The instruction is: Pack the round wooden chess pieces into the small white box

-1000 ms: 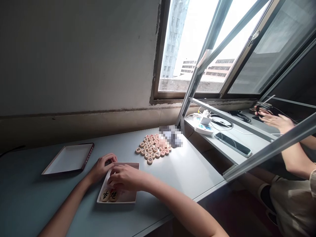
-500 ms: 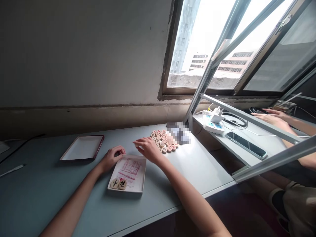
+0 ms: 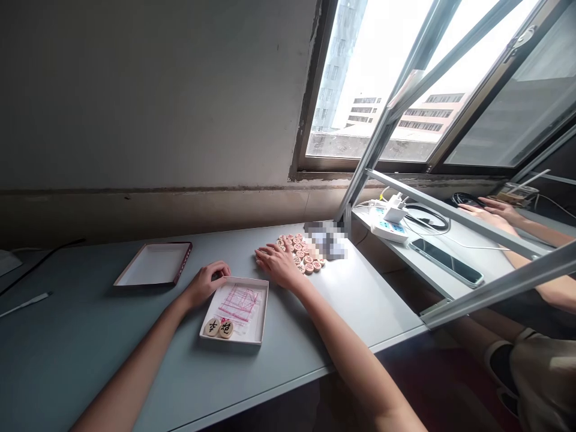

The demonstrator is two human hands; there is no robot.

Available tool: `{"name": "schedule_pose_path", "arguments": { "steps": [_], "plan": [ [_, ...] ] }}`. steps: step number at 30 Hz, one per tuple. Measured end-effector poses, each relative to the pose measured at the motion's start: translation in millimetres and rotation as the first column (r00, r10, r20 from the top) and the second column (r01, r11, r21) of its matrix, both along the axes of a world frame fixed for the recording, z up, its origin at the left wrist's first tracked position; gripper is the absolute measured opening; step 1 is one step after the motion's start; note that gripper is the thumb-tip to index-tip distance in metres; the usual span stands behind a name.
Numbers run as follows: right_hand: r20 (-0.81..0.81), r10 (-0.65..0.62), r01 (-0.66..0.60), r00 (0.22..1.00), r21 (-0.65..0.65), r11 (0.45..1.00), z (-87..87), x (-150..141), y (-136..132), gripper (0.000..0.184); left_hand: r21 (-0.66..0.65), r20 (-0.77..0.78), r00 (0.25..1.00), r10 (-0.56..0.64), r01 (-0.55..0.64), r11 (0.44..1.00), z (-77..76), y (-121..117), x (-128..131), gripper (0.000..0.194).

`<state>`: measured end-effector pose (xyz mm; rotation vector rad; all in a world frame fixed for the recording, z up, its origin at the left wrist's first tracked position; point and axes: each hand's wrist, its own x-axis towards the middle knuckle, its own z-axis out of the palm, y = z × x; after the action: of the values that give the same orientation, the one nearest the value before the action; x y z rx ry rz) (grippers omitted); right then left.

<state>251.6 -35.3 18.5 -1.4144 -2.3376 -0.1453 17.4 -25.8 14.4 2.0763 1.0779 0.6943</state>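
So your right hand (image 3: 279, 264) is palm down at the near-left edge of the pile of round wooden discs (image 3: 308, 260), fingers loosely spread. Your own fingers hide what's underneath, so I honestly can't tell if you're gripping a disc there or just touching. The discs you can see are thick little pale wood rounds, smooth on top, marked with red or black characters, all bunched together on the far part of the smooth grey-blue tabletop (image 3: 351, 306).

Your left hand (image 3: 208, 284) sits by the far-left corner of the white tray (image 3: 265, 312), fingers curled. Can't say whether they're pinching the rim or only resting by it. The tray's a shallow rectangle with thin, straight walls. Inside you've got two black-marked discs (image 3: 219, 327) side by side in the near-left corner, plus a thin, crinkly-looking sheet (image 3: 240, 300) with pink grid lines.

Off to your left, near the wall, there's a shallow box part (image 3: 148, 264), white inside with dark reddish sides.

Past the shiny metal frame (image 3: 450, 210) on your right, you've got a glossy flat phone (image 3: 447, 262) and a white plastic power strip (image 3: 389, 229), with another person's hands (image 3: 492, 215) farther back.
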Motion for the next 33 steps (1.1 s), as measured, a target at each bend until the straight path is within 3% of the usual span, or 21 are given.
{"name": "schedule_pose_path", "arguments": {
  "steps": [3,5,7,9,12,20,33],
  "plan": [
    [-0.246,0.006,-0.011,0.969,-0.018,1.000,19.7,34.8,19.0,0.031,-0.003,0.003,1.000,-0.006,0.006,1.000,-1.3,0.7,-0.3,0.012],
    [-0.507,-0.049,0.016,0.861,-0.069,0.998,35.6,73.3,38.4,0.038,-0.003,0.003,1.000,-0.005,0.005,1.000,-0.7,0.1,-0.3,0.012],
    [-0.701,-0.152,0.040,0.697,-0.174,0.984,45.7,117.1,58.8,0.046,0.000,0.005,1.000,-0.002,0.002,1.000,0.8,-0.8,-0.1,0.012],
    [-0.791,-0.227,0.063,0.568,-0.234,0.970,46.7,157.4,75.1,0.049,0.002,0.007,1.000,0.000,0.000,1.000,2.2,-1.1,-0.1,0.011],
    [-0.809,-0.330,0.053,0.486,-0.350,0.935,35.7,198.2,87.8,0.048,-0.002,0.008,1.000,0.000,0.000,1.000,2.4,-0.3,-0.2,0.010],
    [-0.797,-0.415,0.094,0.439,-0.418,0.903,10.4,222.3,100.6,0.045,0.002,0.008,1.000,0.015,-0.015,1.000,-0.4,1.0,-0.6,0.009],
    [-0.762,-0.435,0.083,0.479,-0.454,0.887,12.4,218.7,111.2,0.040,-0.029,0.024,0.999,0.022,-0.021,0.999,-0.7,2.0,-1.4,0.008]
  ]
}}
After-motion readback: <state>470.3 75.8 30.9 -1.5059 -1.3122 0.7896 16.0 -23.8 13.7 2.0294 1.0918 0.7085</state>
